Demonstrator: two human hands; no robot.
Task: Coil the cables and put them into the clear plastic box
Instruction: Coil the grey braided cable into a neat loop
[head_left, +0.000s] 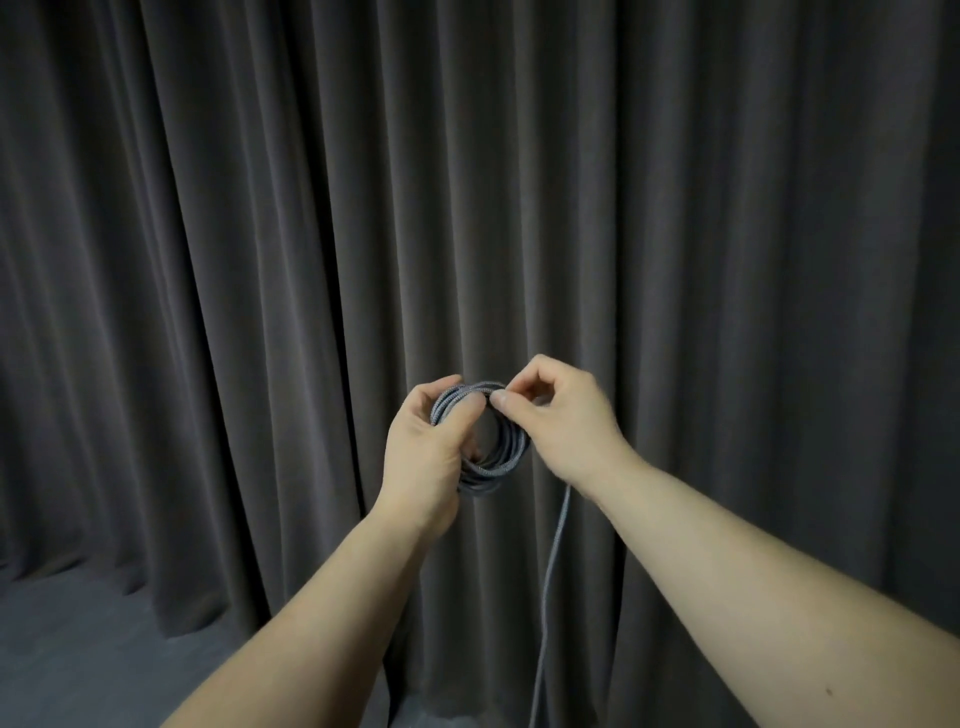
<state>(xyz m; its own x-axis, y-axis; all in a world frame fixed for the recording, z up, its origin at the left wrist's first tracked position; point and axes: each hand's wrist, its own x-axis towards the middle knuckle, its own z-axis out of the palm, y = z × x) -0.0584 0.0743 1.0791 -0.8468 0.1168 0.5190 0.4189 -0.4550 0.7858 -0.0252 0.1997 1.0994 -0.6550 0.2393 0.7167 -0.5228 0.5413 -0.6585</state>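
My two bare forearms reach forward from the bottom edge. My left hand (426, 447) grips a coil of grey braided cable (488, 441), fingers curled round its left side. My right hand (558, 415) pinches the coil's top between thumb and forefinger. A loose tail (551, 582) hangs down from beneath my right wrist. Behind hangs a dark pleated curtain (260, 234), meeting a grey floor (78, 649).

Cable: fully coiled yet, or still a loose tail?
Partly coiled. Several loops of the grey braided cable sit in the left hand; the right hand pinches the top loop, and a loose tail hangs below it out of frame.
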